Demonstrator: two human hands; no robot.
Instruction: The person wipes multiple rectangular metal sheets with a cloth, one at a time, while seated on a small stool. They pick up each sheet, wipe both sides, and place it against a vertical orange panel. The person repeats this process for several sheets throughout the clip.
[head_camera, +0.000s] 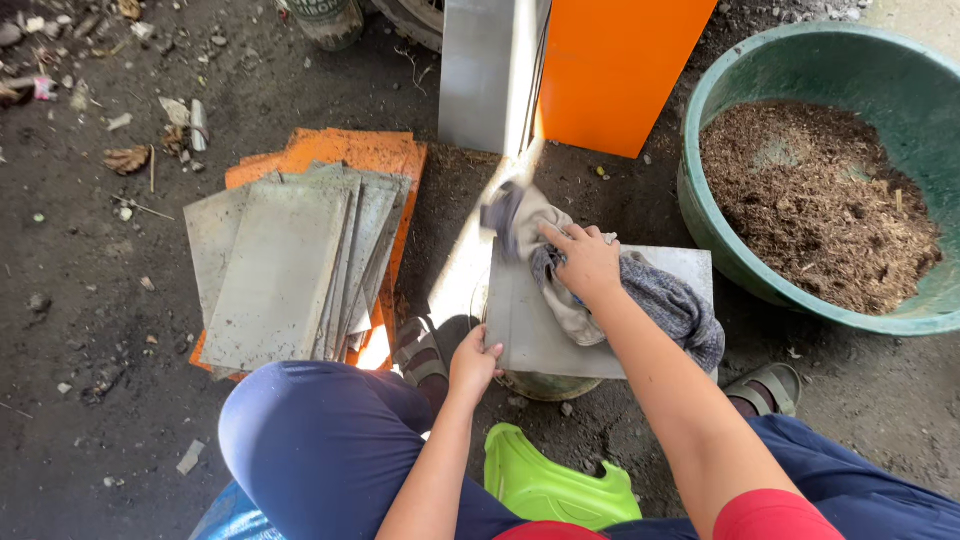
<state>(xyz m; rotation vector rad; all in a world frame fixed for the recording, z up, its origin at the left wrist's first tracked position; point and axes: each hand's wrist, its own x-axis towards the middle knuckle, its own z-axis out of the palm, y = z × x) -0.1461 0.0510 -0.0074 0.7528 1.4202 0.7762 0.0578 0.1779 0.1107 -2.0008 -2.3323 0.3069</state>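
- Dead centre of the view, a grey metal sheet (540, 330) lies flat on a round can or pot underneath, between the person's knees.
- Right hand (588, 262) is pressed down on a bunched grey rag (640, 295), fingers spread over the cloth, palm holding it against the sheet. The rag's far end at 12 o'clock looks blurred.
- Left hand (474, 364) pinches the sheet's near-left corner, thumb on top, fingers curled under the edge as far as I can tell.
- At 9 o'clock, a fanned stack of similar grey sheets (285, 265) sits on an orange board (350, 152) on the dirt.
- At 2 o'clock, a big green basin (800, 70) holds brown sawdust-looking stuff, well apart from the sheet.
- At 12 o'clock, an orange panel (615, 70) and a steel one stand upright.
- My take on doing this well: keep that corner pinned so the sheet doesn't rock, keep the rag flat under the palm, and mind fingertips near those thin edges.
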